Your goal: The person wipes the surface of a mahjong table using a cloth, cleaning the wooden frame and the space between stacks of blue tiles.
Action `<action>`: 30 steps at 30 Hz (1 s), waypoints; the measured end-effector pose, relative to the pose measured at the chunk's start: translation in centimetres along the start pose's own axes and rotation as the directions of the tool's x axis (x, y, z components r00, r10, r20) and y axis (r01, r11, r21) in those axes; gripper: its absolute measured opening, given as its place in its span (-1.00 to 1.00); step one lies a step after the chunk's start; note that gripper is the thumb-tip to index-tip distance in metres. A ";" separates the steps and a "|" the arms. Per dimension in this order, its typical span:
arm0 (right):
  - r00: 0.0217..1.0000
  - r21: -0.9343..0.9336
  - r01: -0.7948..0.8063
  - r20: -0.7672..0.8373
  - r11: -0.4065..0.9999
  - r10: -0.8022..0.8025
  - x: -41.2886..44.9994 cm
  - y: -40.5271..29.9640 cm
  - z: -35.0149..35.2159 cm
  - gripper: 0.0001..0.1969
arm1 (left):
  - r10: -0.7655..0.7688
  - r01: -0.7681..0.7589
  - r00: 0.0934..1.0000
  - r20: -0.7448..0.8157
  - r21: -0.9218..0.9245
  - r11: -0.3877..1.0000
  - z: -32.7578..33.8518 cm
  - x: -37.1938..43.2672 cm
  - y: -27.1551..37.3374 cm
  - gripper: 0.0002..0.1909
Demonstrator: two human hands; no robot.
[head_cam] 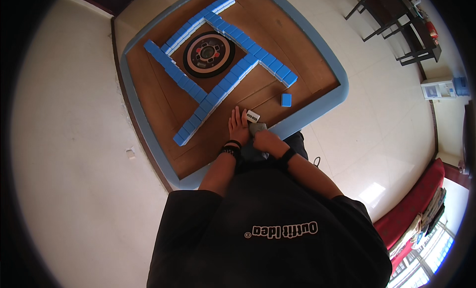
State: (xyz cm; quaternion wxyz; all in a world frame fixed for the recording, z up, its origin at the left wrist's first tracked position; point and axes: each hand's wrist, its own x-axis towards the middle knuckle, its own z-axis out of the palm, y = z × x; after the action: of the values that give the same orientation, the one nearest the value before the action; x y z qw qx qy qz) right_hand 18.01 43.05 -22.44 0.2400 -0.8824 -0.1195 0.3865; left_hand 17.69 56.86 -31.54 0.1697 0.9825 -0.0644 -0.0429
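My left hand (238, 125) lies palm down on the brown mahjong table top (223, 128), fingers apart. Just right of its fingertips is a white mahjong tile (253, 116), marked side up with dark marks. My right hand (268, 141) is curled at the table's near edge, closed on a piece of grey cloth (257, 128) that spreads beside the tile. Long rows of blue-backed tiles (230, 78) form crossing walls beyond my hands. A single blue-backed tile (286, 100) lies apart on the right.
Inside the walls sits the table's round control panel (207, 53). A raised blue rim (323, 106) frames the table. A white wall (67, 120) stands close on the left. Dark wooden chairs (416, 39), a water dispenser (438, 90) and a red-covered seat (412, 198) stand at the right.
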 end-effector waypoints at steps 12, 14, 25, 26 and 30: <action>0.998 0.022 0.000 -0.056 1.000 0.001 -0.1 0.2 0.7 -0.72 | -0.016 0.016 1.000 -0.015 -0.011 1.000 -0.4 0.0 0.2 -0.30; 0.997 0.037 -0.007 -0.078 0.999 0.010 -0.1 0.5 0.7 -0.72 | -0.002 0.002 1.000 -0.029 -0.013 1.000 -0.3 0.2 0.4 -0.31; 0.998 -0.094 0.039 -0.042 0.995 -0.043 -2.9 3.6 -1.3 -0.67 | 0.041 -0.043 0.983 -0.178 -0.008 0.999 -1.0 -0.5 0.6 -0.12; 0.997 -0.055 -0.034 -0.069 0.998 0.031 -3.3 3.3 -2.0 -0.66 | 0.032 -0.043 0.986 -0.162 -0.064 0.997 -1.1 -0.4 0.7 -0.12; 0.989 -0.008 -0.061 -0.137 0.998 0.059 -3.0 2.2 -2.8 -0.64 | -0.024 -0.013 0.986 -0.166 -0.215 0.976 -1.5 -0.2 0.9 -0.16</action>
State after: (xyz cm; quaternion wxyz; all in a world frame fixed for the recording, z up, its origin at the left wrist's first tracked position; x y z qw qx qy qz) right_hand 18.15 39.04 -20.09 0.2305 -0.9115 -0.0784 0.3315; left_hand 17.51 56.56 -29.79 0.2798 0.9586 -0.0420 0.0328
